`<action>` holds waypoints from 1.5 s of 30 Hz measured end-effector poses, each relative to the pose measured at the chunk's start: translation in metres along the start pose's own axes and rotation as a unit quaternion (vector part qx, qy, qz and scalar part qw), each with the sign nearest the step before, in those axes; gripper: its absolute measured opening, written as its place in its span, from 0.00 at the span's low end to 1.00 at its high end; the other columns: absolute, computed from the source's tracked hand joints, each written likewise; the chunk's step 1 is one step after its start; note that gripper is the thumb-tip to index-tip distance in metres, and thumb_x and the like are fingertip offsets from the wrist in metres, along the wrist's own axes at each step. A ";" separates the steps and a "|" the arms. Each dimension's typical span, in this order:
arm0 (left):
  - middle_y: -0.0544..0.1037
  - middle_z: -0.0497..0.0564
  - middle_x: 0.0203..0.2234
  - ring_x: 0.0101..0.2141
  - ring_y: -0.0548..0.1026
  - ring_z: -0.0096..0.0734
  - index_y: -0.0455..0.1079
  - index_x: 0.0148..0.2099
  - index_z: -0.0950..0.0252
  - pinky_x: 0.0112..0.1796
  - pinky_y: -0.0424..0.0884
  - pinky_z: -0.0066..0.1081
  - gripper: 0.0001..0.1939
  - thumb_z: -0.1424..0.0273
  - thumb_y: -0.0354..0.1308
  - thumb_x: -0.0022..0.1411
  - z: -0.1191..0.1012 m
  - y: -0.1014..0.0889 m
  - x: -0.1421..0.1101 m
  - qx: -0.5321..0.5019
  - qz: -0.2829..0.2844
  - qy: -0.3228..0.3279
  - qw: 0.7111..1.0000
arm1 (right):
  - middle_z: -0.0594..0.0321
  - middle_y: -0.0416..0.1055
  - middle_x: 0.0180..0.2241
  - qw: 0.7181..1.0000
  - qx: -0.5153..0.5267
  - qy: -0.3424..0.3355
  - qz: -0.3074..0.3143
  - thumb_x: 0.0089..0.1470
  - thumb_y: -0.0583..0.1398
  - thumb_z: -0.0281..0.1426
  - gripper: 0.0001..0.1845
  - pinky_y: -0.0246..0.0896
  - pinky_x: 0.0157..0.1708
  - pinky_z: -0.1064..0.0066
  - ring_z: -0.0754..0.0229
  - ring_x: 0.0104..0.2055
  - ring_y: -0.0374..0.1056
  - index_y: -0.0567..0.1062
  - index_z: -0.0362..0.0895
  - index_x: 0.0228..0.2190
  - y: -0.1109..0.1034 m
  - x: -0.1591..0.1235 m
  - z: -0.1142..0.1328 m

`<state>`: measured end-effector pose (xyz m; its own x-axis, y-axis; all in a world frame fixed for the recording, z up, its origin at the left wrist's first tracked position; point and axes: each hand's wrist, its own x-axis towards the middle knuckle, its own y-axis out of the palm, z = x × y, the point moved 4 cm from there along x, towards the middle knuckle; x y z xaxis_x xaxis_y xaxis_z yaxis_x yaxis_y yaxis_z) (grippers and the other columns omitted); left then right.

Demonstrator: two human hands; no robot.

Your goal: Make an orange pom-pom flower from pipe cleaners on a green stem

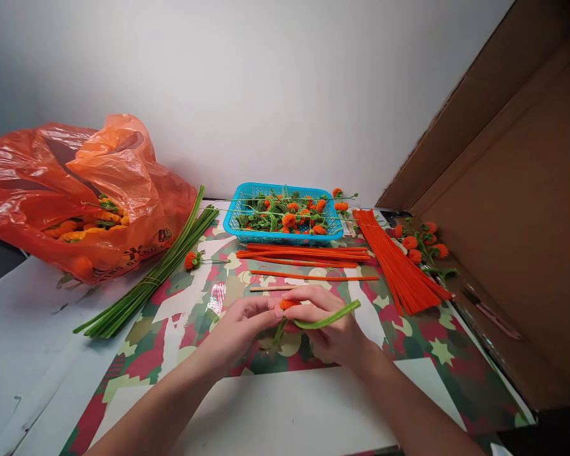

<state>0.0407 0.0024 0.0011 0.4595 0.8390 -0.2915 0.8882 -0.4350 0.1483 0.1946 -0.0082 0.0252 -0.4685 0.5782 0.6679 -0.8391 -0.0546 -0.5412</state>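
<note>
Head view: nearest, a white sheet point(294, 405) covers part of the counter point(475, 380) at the lower centre. Above it, just below the middle of the frame, the left hand point(247, 320) and right hand point(330, 326) meet, fingers of both closed narrowly on 1 small orange ball point(289, 304). A green strip point(335, 316) slants rightward across the right fingers; which fingertips press it is hidden.

For neat work, 1 hand should pin the ball at its base while the other guides the strip, with light, even pressure so the fuzz isn't crushed. Keeping the strip's free end clear of the palm would probably prevent twisting.

Just beyond lie a thin stick point(272, 289) and 1 loose orange strip point(313, 277). Green stems point(152, 282) fill centre left, a fan of orange strips point(401, 266) centre right. Farther, a blue basket point(266, 238) holds orange-and-green pieces at upper centre, near the pale wall point(285, 95).
</note>
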 end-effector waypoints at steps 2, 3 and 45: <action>0.76 0.52 0.26 0.32 0.75 0.35 0.72 0.29 0.67 0.34 0.72 0.32 0.11 0.63 0.60 0.56 0.006 0.000 0.001 -0.055 0.033 -0.069 0.996 | 0.55 0.74 0.45 1.000 -0.024 -0.007 0.010 0.60 0.54 0.24 0.12 0.67 0.45 0.64 0.56 0.50 0.70 0.73 0.47 0.42 0.000 0.000 0.001; 0.76 0.53 0.27 0.33 0.75 0.37 0.73 0.29 0.67 0.36 0.72 0.34 0.11 0.63 0.60 0.56 0.007 0.000 0.001 -0.064 0.042 -0.077 0.994 | 0.55 0.74 0.45 1.000 -0.016 0.001 0.009 0.60 0.54 0.24 0.12 0.67 0.45 0.64 0.56 0.49 0.70 0.74 0.47 0.42 0.000 0.000 0.001; 0.74 0.55 0.48 0.49 0.72 0.41 0.74 0.38 0.61 0.47 0.70 0.39 0.09 0.74 0.52 0.64 -0.029 -0.005 -0.009 0.375 -0.111 0.339 0.855 | 0.63 0.76 0.33 0.935 0.183 0.292 -0.086 0.53 0.63 0.28 0.03 0.66 0.40 0.68 0.60 0.38 0.71 0.78 0.46 0.28 0.003 0.003 -0.009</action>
<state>0.0320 0.0063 0.0301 0.4011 0.8140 0.4200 0.8195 -0.1141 -0.5615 0.1932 0.0002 0.0207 -0.1775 0.9440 0.2781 -0.9764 -0.1336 -0.1698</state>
